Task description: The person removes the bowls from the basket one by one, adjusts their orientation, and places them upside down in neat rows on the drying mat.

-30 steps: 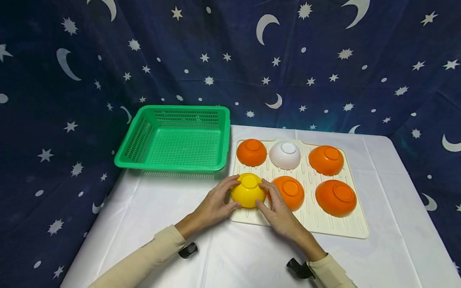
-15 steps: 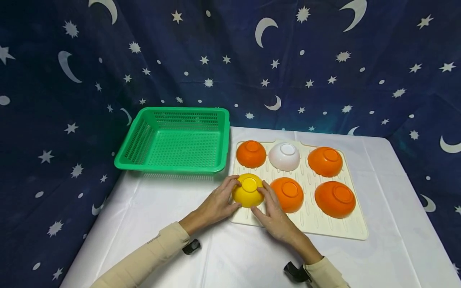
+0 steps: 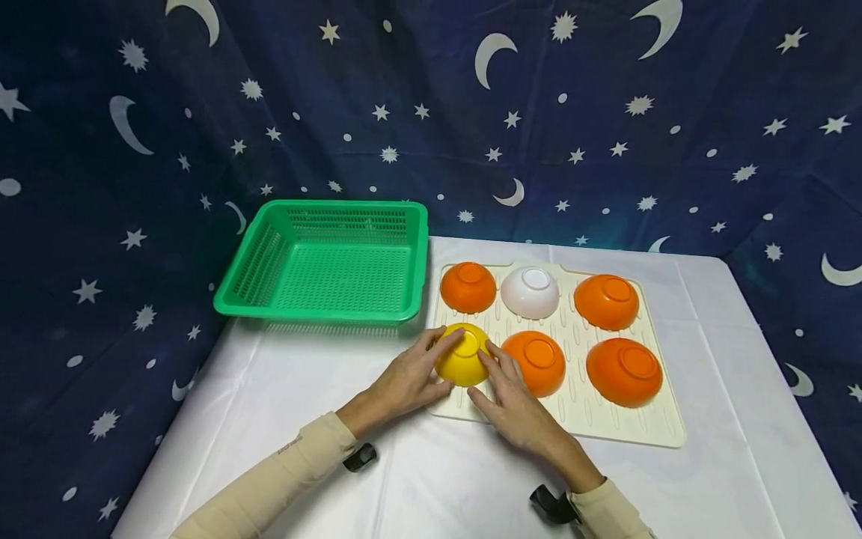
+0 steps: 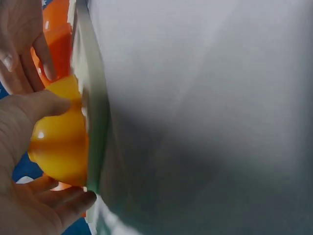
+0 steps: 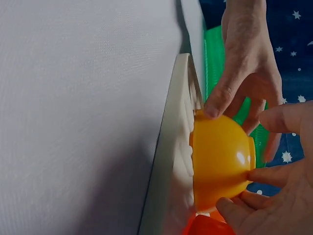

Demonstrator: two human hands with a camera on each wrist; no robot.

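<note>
A yellow bowl point(image 3: 461, 367) sits upside down at the front left corner of a cream drying mat point(image 3: 592, 419). My left hand point(image 3: 405, 378) holds it from the left, the thumb low on its near side and a finger laid over the top by the foot ring. From the right, my right hand point(image 3: 515, 408) touches it with the fingertips, fingers loosely bent; its thumb lies in front of the bowl. In the right wrist view the bowl's rim point(image 5: 196, 161) lies against the mat. An upturned orange bowl point(image 3: 539, 367) is right beside my right fingers.
Other upturned bowls on the mat are a small orange bowl point(image 3: 468, 288), a white bowl point(image 3: 530, 296) and two orange bowls at the right, the back one point(image 3: 606, 303) and the front one point(image 3: 622, 374). A green basket point(image 3: 323, 311) stands at the left on the white-covered table point(image 3: 323, 359).
The yellow bowl stays in place. A left finger has straightened over its top. My right thumb has slid left and off the bowl's front, loosening that hand's hold.
</note>
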